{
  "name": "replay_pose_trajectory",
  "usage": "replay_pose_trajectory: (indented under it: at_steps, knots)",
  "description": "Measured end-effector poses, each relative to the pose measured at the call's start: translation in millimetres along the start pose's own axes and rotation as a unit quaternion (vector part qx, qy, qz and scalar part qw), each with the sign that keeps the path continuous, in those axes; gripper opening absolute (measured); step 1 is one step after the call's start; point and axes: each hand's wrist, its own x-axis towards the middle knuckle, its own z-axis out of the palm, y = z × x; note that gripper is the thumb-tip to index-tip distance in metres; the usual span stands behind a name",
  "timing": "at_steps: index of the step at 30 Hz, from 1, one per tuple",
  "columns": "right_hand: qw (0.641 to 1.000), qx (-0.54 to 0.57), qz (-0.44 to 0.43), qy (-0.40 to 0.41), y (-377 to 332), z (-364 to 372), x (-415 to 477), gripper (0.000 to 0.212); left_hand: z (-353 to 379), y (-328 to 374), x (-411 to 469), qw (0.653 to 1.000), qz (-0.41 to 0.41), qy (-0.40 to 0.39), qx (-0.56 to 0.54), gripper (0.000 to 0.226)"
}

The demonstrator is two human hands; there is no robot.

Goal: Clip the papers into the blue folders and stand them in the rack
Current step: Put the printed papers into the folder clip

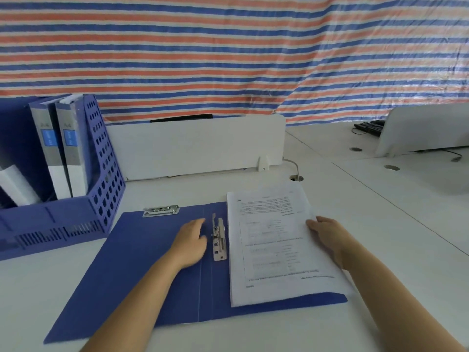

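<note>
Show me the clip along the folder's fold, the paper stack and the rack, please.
clip (219,240): head view, on its long silver lever.
paper stack (274,250): head view, middle of the top sheet.
rack (107,174): head view, on its perforated side wall.

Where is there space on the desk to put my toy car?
Bare desk lies right of the papers, beyond the right hand, and in the strip between the open folder and the white divider. More lies front left, below the rack. The middle is crowded, with the left hand on the folder.
</note>
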Motion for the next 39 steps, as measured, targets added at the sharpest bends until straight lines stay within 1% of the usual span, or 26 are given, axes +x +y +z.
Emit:
replay_pose_trajectory:
  at_steps: [2, 5, 7, 11, 15, 19, 24, 28, 33, 39]
  knots:
    - [1.000, -0.006, 0.001, -0.001, -2, 4, 4, 0.024, -2, 2, 0, 0.998, -0.024, -0.007, -0.055, 0.057]
    - [1.000, -0.017, 0.005, -0.006, -7, 11, 8, 0.023, -10, 8, 8, 0.996, -0.047, -0.001, -0.080, 0.055]
    - [0.999, -0.031, 0.011, -0.003, -8, 13, 11, 0.022, -13, 13, 16, 0.992, -0.047, 0.025, -0.110, 0.052]
    - [0.999, -0.039, 0.020, 0.001, -5, 11, 14, 0.020, -3, 19, 18, 0.975, -0.031, 0.048, -0.216, 0.046]
    - [0.999, -0.040, 0.024, -0.003, -4, 10, 18, 0.021, 8, 16, 18, 0.959, -0.029, 0.092, -0.268, 0.042]
    - [0.998, -0.064, 0.012, -0.008, -5, 14, 19, 0.022, 6, 12, 18, 0.950, -0.028, 0.101, -0.294, 0.039]
    - [0.998, -0.063, -0.013, -0.016, -4, 17, 18, 0.022, 8, 10, 17, 0.945, -0.020, 0.113, -0.308, 0.037]
    - [0.995, -0.095, -0.027, -0.029, -4, 17, 18, 0.023, 7, 9, 17, 0.938, -0.016, 0.124, -0.323, 0.036]
    - [0.989, -0.142, -0.038, -0.012, -3, 20, 21, 0.025, 6, 9, 16, 0.929, -0.012, 0.147, -0.339, 0.031]
    - [0.984, -0.174, -0.043, 0.002, -1, 23, 30, 0.026, 1, 11, 7, 0.922, 0.002, 0.163, -0.352, 0.025]
